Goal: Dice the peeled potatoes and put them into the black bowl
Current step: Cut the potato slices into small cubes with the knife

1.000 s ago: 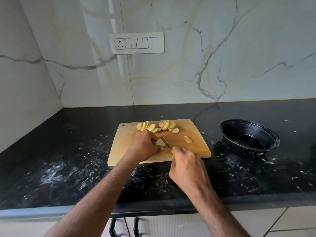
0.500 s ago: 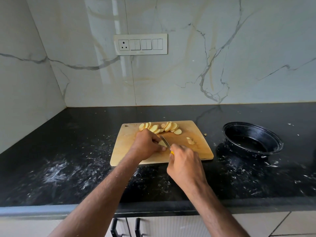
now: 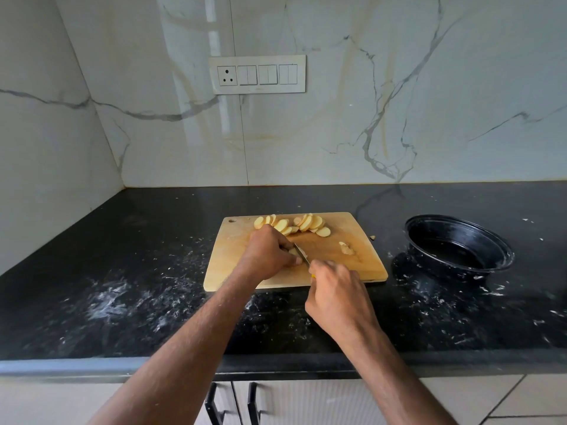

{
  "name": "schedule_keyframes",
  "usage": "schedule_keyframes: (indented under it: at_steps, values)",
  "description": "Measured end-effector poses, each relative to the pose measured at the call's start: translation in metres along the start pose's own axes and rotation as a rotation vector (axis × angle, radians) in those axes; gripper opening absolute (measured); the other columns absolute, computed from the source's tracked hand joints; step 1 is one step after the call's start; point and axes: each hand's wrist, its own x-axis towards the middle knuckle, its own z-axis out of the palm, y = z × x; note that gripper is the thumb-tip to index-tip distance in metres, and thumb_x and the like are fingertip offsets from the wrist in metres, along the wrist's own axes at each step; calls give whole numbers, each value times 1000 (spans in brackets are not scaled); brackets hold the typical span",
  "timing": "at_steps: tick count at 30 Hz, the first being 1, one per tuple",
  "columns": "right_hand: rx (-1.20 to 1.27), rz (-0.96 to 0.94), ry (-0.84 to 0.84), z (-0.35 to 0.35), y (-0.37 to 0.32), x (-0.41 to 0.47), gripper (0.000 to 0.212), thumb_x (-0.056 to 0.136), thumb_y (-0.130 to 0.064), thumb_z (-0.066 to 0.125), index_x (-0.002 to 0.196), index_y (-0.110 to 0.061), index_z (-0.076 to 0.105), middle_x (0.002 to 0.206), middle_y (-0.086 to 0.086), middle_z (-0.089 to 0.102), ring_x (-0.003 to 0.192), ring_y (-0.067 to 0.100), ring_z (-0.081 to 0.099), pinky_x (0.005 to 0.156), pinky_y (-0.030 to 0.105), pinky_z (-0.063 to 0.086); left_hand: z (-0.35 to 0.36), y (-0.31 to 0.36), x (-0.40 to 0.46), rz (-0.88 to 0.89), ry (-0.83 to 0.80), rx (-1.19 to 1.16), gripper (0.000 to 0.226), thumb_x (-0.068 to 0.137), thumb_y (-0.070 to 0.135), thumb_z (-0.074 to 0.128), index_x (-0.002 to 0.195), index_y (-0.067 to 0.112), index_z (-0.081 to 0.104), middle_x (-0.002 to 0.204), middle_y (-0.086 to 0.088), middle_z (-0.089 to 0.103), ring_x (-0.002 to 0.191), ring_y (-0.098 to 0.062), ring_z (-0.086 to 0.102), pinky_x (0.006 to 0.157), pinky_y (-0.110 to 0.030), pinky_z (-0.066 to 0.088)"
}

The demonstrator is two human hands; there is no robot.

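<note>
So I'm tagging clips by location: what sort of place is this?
Most likely a home kitchen: a black stone countertop under a marble-look backsplash, cabinet doors below, and a wooden cutting board with potato slices.

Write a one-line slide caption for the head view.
Left hand steadies a potato piece while the right hand slices it with a knife.

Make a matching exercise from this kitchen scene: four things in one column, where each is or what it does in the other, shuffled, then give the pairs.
Things
1. potato slices
2. black bowl
3. left hand
4. right hand

Places or states
A. right of the cutting board, on the countertop
B. grips the knife
C. far edge of the board
D. holds the potato piece being cut

Pairs: 1-C, 2-A, 3-D, 4-B
</note>
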Motion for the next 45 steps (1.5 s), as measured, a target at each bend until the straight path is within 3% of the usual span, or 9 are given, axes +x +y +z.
schedule_keyframes:
  at_steps: [4,7,9,13,19,22,29,35,45]
  values:
    - [-6,21,7,-4,3,-12,13,88,-12,61,99,-19,61,95,-4,69,79,13,65,70,26,55,2,-1,-1,-12,12,-20,28,73,23,90,97,13,79,85,2,71,69,-8,57,52,-13,38]
    - [-16,75,43,-5,4,-17,19,89,-16,62,107,-20,62,99,-4,70,84,15,68,75,30,57,2,-5,-4,17,6,-19,17,75,24,88,79,13,76,69,5,63,60,-9,47,51,-17,37]
    - [-16,114,70,-6,4,-17,19,89,-17,61,108,-21,63,99,-4,70,85,16,68,76,31,56,1,-7,-7,33,9,-26,17,75,25,88,75,14,75,69,2,63,62,-11,47,53,-21,40]
    - [0,132,111,-8,4,-18,14,90,-19,62,104,-22,64,94,-6,70,80,13,67,70,25,50,-2,-9,-12,35,45,-74,29,70,24,91,95,16,78,85,2,72,69,-6,55,57,-14,45]
    - [23,79,94,-6,-2,-11,15,92,-20,63,106,-21,65,96,-7,70,79,8,65,64,14,42,-1,-13,-11,47,89,-87,28,68,25,93,90,16,78,79,6,71,68,-5,57,54,-11,43]
    - [54,62,97,-3,-7,-5,15,93,-20,64,107,-20,64,97,-6,70,79,9,65,65,16,48,-1,-12,-11,55,97,-78,26,68,24,93,90,16,80,82,4,73,71,-7,58,61,-19,49]
    - [52,43,84,3,-13,2,19,92,-20,64,111,-19,62,100,-3,69,82,12,66,72,24,56,0,-14,-8,53,106,-82,24,70,20,92,90,13,81,84,3,73,75,-7,61,57,-7,43]
    - [76,43,63,4,-11,4,24,92,-22,65,116,-19,63,105,-2,70,89,12,67,77,23,55,2,-14,-5,24,103,-98,23,70,18,91,90,14,81,85,6,73,83,-10,65,65,-16,48]
    - [17,32,24,4,-9,-3,16,90,-18,62,106,-20,60,94,0,67,78,17,64,70,29,55,-1,-10,-5,18,78,-77,18,73,10,88,88,13,80,81,5,72,77,-9,62,62,-14,45]
